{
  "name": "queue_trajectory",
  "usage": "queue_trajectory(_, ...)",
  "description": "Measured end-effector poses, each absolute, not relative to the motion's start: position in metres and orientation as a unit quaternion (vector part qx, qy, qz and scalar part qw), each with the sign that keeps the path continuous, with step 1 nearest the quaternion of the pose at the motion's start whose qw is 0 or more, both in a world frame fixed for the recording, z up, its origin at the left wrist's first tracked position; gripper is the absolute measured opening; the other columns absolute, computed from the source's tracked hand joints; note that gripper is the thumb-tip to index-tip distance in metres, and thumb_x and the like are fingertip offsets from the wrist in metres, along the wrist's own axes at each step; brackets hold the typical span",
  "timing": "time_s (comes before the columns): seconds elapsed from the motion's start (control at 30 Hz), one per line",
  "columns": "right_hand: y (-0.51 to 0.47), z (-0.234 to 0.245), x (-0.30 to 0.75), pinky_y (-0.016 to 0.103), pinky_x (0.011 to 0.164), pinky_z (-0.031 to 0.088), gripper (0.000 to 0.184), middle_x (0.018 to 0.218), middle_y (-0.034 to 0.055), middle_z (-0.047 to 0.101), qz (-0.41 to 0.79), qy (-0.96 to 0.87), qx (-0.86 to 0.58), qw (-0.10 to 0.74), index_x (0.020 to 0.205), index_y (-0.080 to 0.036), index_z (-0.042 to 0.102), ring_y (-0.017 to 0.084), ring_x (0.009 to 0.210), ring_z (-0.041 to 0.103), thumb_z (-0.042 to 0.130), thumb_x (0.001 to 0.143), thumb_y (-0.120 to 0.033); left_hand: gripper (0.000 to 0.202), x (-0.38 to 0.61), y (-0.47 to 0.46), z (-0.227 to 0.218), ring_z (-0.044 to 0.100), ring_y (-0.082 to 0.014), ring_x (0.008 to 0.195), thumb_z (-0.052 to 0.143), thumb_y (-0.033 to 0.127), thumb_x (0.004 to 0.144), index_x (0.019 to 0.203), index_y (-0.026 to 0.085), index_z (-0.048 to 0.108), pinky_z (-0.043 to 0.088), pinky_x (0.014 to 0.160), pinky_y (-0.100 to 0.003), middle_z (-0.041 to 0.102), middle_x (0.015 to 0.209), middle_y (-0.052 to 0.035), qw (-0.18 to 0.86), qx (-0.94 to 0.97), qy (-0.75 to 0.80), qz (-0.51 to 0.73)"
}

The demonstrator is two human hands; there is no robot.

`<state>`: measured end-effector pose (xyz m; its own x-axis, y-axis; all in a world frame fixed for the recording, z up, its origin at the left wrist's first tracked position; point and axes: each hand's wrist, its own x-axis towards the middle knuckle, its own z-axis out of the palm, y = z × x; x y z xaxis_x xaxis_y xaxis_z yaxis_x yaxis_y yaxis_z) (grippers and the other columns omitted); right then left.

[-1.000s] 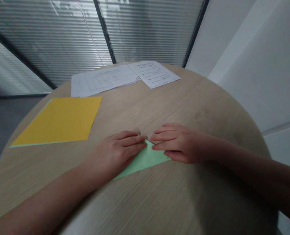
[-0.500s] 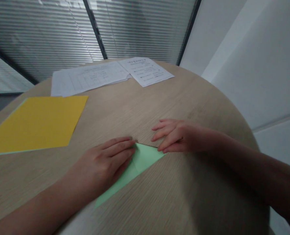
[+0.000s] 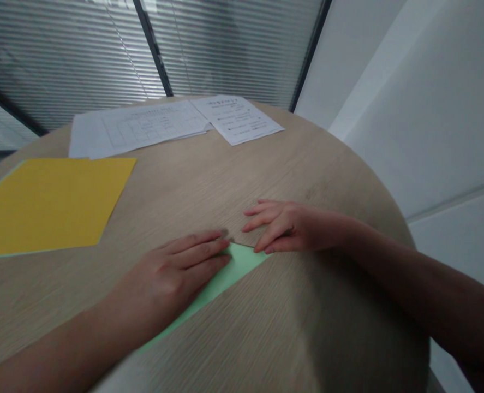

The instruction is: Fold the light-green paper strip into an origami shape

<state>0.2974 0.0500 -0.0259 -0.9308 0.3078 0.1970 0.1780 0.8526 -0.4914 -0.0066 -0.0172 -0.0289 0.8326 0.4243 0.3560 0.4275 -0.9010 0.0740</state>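
A sheet of light green paper [image 3: 242, 261], folded to a triangle, lies flat on the wooden table in front of me. My left hand [image 3: 184, 267] rests flat over its left part, fingers stretched out and pointing right, hiding much of the sheet. At the paper's right corner is my right hand [image 3: 280, 226]. Its thumb and index fingertip touch the edge there, while the other fingers are spread above the table.
Yellow paper [image 3: 57, 202] with a green edge showing beneath lies on the left. Printed white sheets [image 3: 139, 128] and another printed page [image 3: 242, 120] lie toward the far edge of the round table [image 3: 327, 164]. Window blinds [image 3: 233, 49] and a white wall [image 3: 430, 98] stand beyond.
The view has shifted slightly, so the table and papers appear farther left. My left hand has slid a little right over the green paper, covering more of it. My right hand stays at the corner.
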Motion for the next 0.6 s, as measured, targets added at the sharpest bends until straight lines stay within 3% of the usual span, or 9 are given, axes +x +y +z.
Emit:
queue_trajectory(0.1, 0.050, -0.025, 0.297, 0.050, 0.119, 0.033, 0.024, 0.139, 0.0121, 0.068, 0.243, -0.953, -0.138, 0.120, 0.121, -0.021, 0.076, 0.027, 0.139, 0.054, 0.069, 0.099, -0.026, 0.040, -0.002, -0.017, -0.024, 0.068, -0.0230, 0.126, 0.036, 0.020, 0.110, 0.118, 0.016, 0.075, 0.059, 0.105, -0.038, 0.075, 0.129, -0.0099, -0.009, -0.959, -0.228, -0.166)
queue_trajectory(0.23, 0.050, -0.025, 0.298, 0.051, 0.121, 0.030, 0.020, 0.142, 0.0098, 0.067, 0.244, -0.953, -0.146, 0.109, 0.116, -0.024, 0.078, 0.026, 0.141, 0.053, 0.068, 0.100, -0.026, 0.037, 0.007, -0.020, -0.021, 0.073, -0.0225, 0.116, 0.042, 0.028, 0.109, 0.110, 0.018, 0.077, 0.061, 0.103, -0.039, 0.078, 0.120, -0.0074, -0.028, -0.947, -0.265, -0.181)
queue_trajectory(0.4, 0.049, -0.024, 0.298, 0.049, 0.122, 0.028, 0.019, 0.141, 0.0082, 0.068, 0.252, -0.948, -0.153, 0.117, 0.115, -0.025, 0.078, 0.024, 0.140, 0.053, 0.066, 0.100, -0.025, 0.034, 0.009, -0.023, -0.028, 0.072, -0.0244, 0.117, 0.045, 0.025, 0.107, 0.101, 0.018, 0.077, 0.061, 0.103, -0.042, 0.078, 0.119, -0.0079, -0.023, -0.939, -0.272, -0.209)
queue_trajectory(0.6, 0.049, -0.024, 0.298, 0.046, 0.121, 0.030, 0.019, 0.140, 0.0093, 0.068, 0.253, -0.948, -0.150, 0.126, 0.115, -0.023, 0.078, 0.024, 0.140, 0.054, 0.067, 0.100, -0.026, 0.029, 0.005, -0.021, -0.035, 0.067, -0.0258, 0.127, 0.048, 0.020, 0.106, 0.114, 0.018, 0.075, 0.057, 0.109, -0.044, 0.075, 0.128, -0.0099, -0.044, -0.939, -0.259, -0.222)
